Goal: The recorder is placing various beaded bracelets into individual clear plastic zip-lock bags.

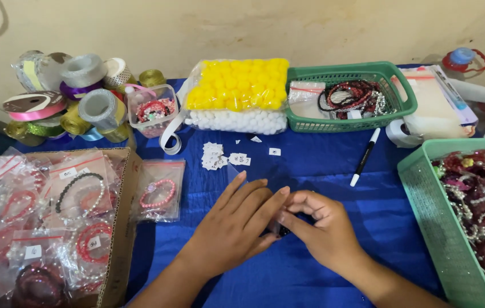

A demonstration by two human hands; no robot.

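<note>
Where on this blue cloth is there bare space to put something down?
Bare blue cloth lies between the paper tags and the marker, and between the right hand and the near green basket. The left side is crowded: cardboard box, bagged pink bracelet, ribbon rolls. The left hand covers a clear bag.

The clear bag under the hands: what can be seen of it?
The clear bag is a small, see-through plastic pouch lying flat on the blue cloth. Only its upper corner shows; the left hand lies flat on it and the right hand pinches its edge. Something dark shows between the hands, too hidden to identify.
</note>
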